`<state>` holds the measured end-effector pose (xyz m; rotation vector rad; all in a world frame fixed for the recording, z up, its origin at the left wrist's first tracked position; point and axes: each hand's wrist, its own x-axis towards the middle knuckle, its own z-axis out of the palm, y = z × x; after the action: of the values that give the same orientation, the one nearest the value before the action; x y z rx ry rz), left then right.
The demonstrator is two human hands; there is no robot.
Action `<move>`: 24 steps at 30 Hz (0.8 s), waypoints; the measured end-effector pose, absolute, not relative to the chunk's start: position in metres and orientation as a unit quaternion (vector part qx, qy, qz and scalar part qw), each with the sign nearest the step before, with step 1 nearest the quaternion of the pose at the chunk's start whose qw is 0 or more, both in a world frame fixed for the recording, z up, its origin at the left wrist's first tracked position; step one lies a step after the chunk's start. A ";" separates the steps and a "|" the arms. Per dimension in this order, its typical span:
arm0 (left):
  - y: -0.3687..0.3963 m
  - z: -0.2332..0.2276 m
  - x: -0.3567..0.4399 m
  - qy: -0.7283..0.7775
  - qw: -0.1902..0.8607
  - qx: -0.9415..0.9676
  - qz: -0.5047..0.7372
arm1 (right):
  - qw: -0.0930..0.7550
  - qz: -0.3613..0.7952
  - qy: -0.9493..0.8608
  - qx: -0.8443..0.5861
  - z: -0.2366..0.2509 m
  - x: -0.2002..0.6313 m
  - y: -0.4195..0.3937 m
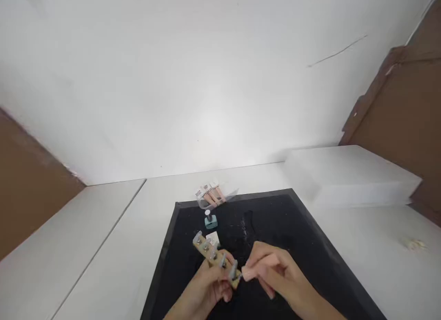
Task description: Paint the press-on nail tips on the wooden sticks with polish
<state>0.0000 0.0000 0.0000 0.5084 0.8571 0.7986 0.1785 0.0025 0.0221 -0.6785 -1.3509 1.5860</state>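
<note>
My left hand (215, 283) is closed around a narrow wooden strip (211, 255), tilted with its near end toward the right. Along the strip stand several grey-blue false nails (223, 260) on small metal mounts. My right hand (275, 274) pinches a pale pink, block-shaped handle (258, 267). Its thin tip meets or nearly meets the nail at the strip's near end; the tip is too small to make out clearly. Beyond the strip sits a blue nail polish bottle (211, 222) with a dark and white top. A small white square piece (213, 238) lies beside the strip.
A black mat (272, 223) covers the middle of the white table (113, 260). At its far edge, a clear plastic tray (231, 194) holds several pink tubes (211, 196) with white labels. A white block (354, 173) stands at the back right, against the wall.
</note>
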 end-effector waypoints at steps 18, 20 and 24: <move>-0.004 0.003 -0.001 0.378 0.808 0.241 0.382 | 0.478 0.578 -0.590 -0.297 0.021 0.185 -0.001; -0.004 0.004 -0.001 0.380 0.808 0.242 0.381 | 0.464 0.574 -0.609 -0.292 0.023 0.184 -0.001; -0.007 0.004 -0.001 0.379 0.810 0.246 0.375 | 0.479 0.568 -0.580 -0.333 0.020 0.182 0.002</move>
<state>-0.0009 -0.0065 0.0037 0.5252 0.8101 0.8017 0.1825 0.0019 0.0196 -0.8121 -1.4160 1.3863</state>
